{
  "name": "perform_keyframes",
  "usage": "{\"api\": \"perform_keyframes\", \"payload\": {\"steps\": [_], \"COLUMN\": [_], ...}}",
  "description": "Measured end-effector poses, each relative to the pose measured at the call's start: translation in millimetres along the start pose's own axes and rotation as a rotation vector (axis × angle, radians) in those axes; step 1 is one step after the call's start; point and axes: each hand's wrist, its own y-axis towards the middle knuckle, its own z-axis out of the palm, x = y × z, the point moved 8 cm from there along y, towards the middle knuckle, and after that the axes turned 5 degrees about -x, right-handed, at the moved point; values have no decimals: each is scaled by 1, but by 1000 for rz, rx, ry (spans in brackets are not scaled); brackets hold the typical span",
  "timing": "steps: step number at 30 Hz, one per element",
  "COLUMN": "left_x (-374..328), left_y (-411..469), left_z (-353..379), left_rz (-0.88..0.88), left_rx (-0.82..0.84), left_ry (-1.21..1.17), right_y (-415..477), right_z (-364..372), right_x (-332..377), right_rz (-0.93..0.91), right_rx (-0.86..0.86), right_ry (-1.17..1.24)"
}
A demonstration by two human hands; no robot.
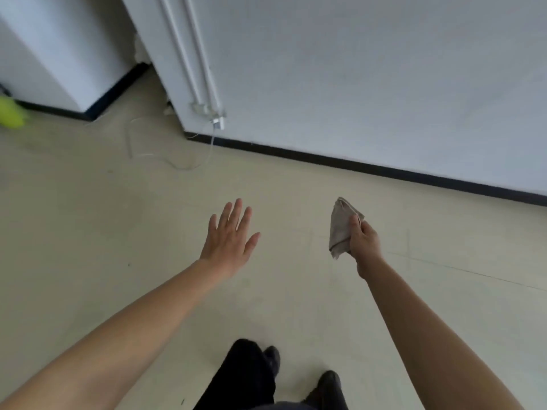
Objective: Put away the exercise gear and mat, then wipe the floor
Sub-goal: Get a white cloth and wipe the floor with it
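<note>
My right hand [363,238] is shut on a folded grey-beige cloth [341,229], held in the air above the pale floor [118,220]. The cloth sticks up and hangs down on the left side of my fist. My left hand [229,236] is stretched forward, palm down, fingers spread, holding nothing. It hovers over the floor to the left of the cloth. No mat is in view. A blurred yellow-green object [11,112] lies at the far left edge.
A white wall [370,78] with a black baseboard [370,168] runs across the right. Two white pipes [196,63] run down the wall corner. A thin white cable [180,165] trails on the floor below them. My dark trousers and shoes [327,386] show at the bottom.
</note>
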Motion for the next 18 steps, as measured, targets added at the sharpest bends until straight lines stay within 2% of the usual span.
{"api": "perform_keyframes", "payload": {"steps": [7, 14, 18], "left_x": [94, 200, 249], "left_y": [1, 87, 135], "left_z": [12, 90, 168], "left_rz": [-120, -74, -71], "left_rx": [19, 112, 197], "left_ry": [6, -68, -103], "right_y": [-11, 20, 48], "right_z": [117, 230, 305], "right_x": [7, -13, -67], "right_rz": [62, 121, 171], "right_rx": [169, 45, 24], "right_ry": [39, 87, 82]}}
